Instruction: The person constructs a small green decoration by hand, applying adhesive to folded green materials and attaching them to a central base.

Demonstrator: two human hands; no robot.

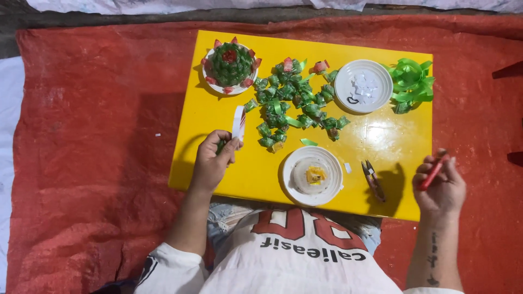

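The left hand is curled shut around one roll of white tape, held on edge above its fingers, with a small green piece tucked against the palm. The right hand rests at the far right edge of the one yellow board, fingers closed on one red stick-like tool. Just left of the right hand lies one pair of small snips. Between the two hands sits one white lid with a yellow scrap in it. Beyond the left hand stands one white dish holding a green and red folded-ribbon flower, and to its right a heap of folded green pieces, too many to count. A second white lid and one bunch of green ribbon lie beyond the right hand.
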